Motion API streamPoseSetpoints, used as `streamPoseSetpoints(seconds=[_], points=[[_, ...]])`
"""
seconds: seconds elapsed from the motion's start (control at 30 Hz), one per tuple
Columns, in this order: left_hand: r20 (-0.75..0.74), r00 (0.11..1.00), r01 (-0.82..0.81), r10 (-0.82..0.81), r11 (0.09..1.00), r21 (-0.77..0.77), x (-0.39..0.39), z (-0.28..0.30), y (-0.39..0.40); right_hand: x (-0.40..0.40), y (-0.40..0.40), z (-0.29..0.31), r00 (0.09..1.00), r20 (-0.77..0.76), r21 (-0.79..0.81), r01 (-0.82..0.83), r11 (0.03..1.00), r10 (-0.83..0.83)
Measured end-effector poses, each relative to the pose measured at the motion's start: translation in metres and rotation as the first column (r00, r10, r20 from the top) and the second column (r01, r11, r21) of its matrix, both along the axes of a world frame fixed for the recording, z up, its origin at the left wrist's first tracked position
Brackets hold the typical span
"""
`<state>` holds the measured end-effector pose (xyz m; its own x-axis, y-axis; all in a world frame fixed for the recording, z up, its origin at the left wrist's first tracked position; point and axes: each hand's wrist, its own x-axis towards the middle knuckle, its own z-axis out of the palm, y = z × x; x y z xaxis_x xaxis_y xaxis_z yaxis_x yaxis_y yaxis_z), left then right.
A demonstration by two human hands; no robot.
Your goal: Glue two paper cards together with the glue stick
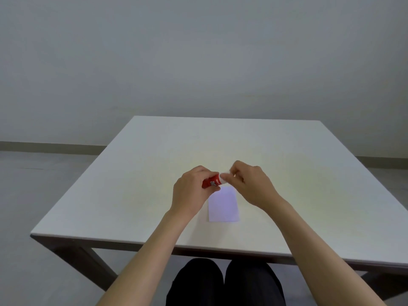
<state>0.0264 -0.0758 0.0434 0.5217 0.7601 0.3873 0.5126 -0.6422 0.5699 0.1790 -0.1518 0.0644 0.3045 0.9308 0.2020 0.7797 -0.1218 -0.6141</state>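
Left hand: the left hand (191, 191) was clenched around the red barrel of the glue stick (212, 182), holding it nearly level above the desk (136, 184), its white end pointing toward the other hand.

Right hand: the right hand (251, 184) had its fingertips pinched on the white end of the stick; whether that end was the cap or the twist base was too small to tell.

Cards: one pale paper card (223, 205) lay flat on the desk just below and nearer than the two hands, its far edge partly hidden by them. A second card could not be made out; it may have lain exactly beneath the first, or been out of sight.

Step in hand, as judged: opening or winding the stick, with no glue yet on the paper.

Risk, cap: a stiff cap pulled hard could have come free with a jerk, flinging the stick or the cap off the desk.

Risk, glue column: winding out too much glue would likely have let it snap or smear in lumps once pressed on the card.

Risk, card: the light, unheld card could have slid or lifted under the sticky tip, wrinkling it, unless one hand pinned it down.

Risk, alignment: if two cards were stacked, glue spread on the top face alone would have bonded nothing; they needed separating first.

Risk, desk: strokes run past the card's edge would have left glue on the desk and stuck the card to it.
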Motion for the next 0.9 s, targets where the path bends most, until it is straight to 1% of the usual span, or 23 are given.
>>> streamPoseSetpoints(seconds=[0.07, 0.1, 0.13, 0.17, 0.23, 0.3, 0.37, 0.53, 0.73, 0.87, 0.9], points=[[0.013, 1.0, 0.01, -0.01, 1.0, 0.002, 0.003, -0.003, 0.0, -0.003, 0.002, -0.002, 0.983, 0.117, -0.005, 0.145, 0.989, -0.144], [0.041, 0.999, 0.004, -0.004, 1.0, -0.003, 0.003, -0.004, 0.001, -0.003, 0.002, -0.004, 0.974, 0.126, 0.012, 0.189, 0.982, -0.189], [0.09, 0.996, -0.022, 0.024, 1.0, -0.02, 0.003, -0.005, 0.005, -0.003, 0.0, -0.007, 0.972, 0.094, 0.027, 0.212, 0.977, -0.213], [0.16, 0.984, -0.066, 0.076, 0.996, -0.064, 0.003, -0.006, 0.011, -0.001, -0.003, -0.01, 0.973, 0.047, 0.033, 0.225, 0.974, -0.227], [0.306, 0.929, -0.141, 0.21, 0.962, -0.233, 0.0, -0.007, 0.026, 0.003, -0.01, -0.015, 0.971, -0.01, 0.013, 0.238, 0.971, -0.238], [0.365, 0.875, -0.179, 0.318, 0.913, -0.366, -0.001, -0.01, 0.039, 0.006, -0.015, -0.023, 0.971, -0.018, -0.009, 0.239, 0.971, -0.239], [0.372, 0.854, -0.195, 0.362, 0.888, -0.416, 0.001, -0.018, 0.049, 0.008, -0.019, -0.03, 0.969, -0.015, -0.01, 0.245, 0.969, -0.245], [0.354, 0.858, -0.186, 0.372, 0.868, -0.461, 0.007, -0.034, 0.052, 0.01, -0.025, -0.039, 0.973, -0.006, -0.036, 0.232, 0.972, -0.232], [0.339, 0.871, -0.184, 0.356, 0.876, -0.447, 0.008, -0.04, 0.051, 0.014, -0.029, -0.042, 0.974, 0.003, -0.041, 0.228, 0.973, -0.228], [0.279, 0.902, -0.19, 0.33, 0.883, -0.43, 0.005, -0.045, 0.05, 0.012, -0.029, -0.042, 0.977, 0.003, -0.05, 0.212, 0.976, -0.212], [0.234, 0.922, -0.189, 0.309, 0.885, -0.426, 0.004, -0.048, 0.049, 0.01, -0.028, -0.044, 0.977, 0.006, -0.054, 0.212, 0.976, -0.212]])
